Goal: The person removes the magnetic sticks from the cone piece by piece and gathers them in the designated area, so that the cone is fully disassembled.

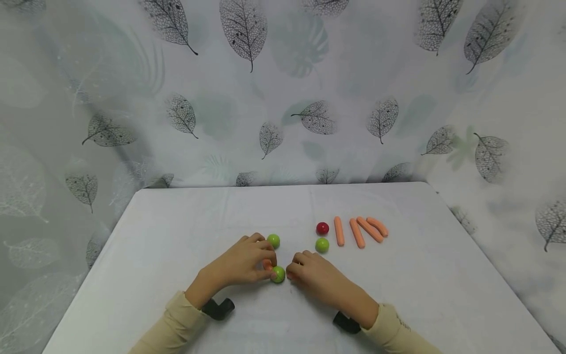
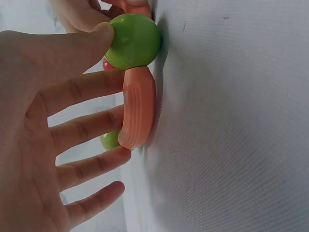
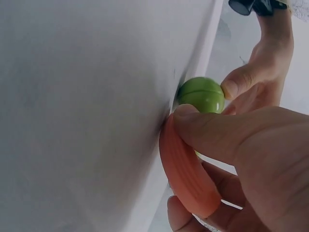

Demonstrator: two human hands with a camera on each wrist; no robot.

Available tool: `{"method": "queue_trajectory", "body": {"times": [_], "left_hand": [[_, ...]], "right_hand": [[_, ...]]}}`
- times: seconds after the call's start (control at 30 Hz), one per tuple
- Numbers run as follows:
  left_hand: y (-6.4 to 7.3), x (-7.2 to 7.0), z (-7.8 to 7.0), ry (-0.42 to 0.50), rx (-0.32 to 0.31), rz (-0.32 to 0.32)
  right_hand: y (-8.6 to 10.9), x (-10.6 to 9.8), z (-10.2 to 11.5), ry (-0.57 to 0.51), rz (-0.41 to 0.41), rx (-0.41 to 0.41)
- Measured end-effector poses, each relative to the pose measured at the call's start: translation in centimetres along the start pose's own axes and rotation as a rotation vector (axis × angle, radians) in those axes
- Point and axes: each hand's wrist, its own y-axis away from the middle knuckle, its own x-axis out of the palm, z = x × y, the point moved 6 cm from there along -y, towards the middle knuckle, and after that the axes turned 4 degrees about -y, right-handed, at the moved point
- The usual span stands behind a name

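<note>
My left hand (image 1: 243, 260) rests beside a shiny green ball (image 1: 278, 274), thumb tip touching its side. Against that ball, end to end, lies an orange sausage-shaped piece (image 2: 139, 108) with grooves along it; my outstretched fingers reach its side in the left wrist view. Across from it, my right hand (image 1: 320, 280) pinches another orange sausage-shaped piece (image 3: 186, 166) between thumb and fingers, one end close to the ball in the right wrist view. In the head view, that piece is mostly hidden by the hand. A second green ball (image 1: 273, 240) sits just beyond my left fingertips.
Beyond my right hand, a red ball (image 1: 322, 228) and another green ball (image 1: 322, 245) lie on the white-covered table (image 1: 199, 211). To their right are several orange sausage-shaped pieces (image 1: 357, 233). A leaf-patterned curtain (image 1: 283, 88) hangs behind the table's far edge.
</note>
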Motion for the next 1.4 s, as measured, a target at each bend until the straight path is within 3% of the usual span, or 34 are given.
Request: {"method": "queue_trajectory", "body": {"times": [0.43, 0.8, 1.13, 1.27, 1.4], "left_hand": [[0.2, -0.7, -1.2, -0.177, -0.019, -0.078], [0.2, -1.1, -1.1, -0.183, -0.061, -0.054], [0.4, -1.5, -1.1, -0.221, 0.042, -0.071], [0.3, -1.3, -1.1, -0.245, 0.07, -0.112], [0.2, -1.0, -1.1, -0.256, 0.063, -0.15]], "right_hand": [[0.2, -0.7, -1.1, 0.116, -0.13, 0.063], [0.2, -1.3, -2.6, 0.155, -0.163, 0.152], [0.5, -1.6, -3.2, 0.157, -0.205, 0.15], [0.4, -1.7, -3.1, 0.103, -0.198, 0.158], [0.2, -1.5, -2.8, -0.109, -0.148, 0.171]]}}
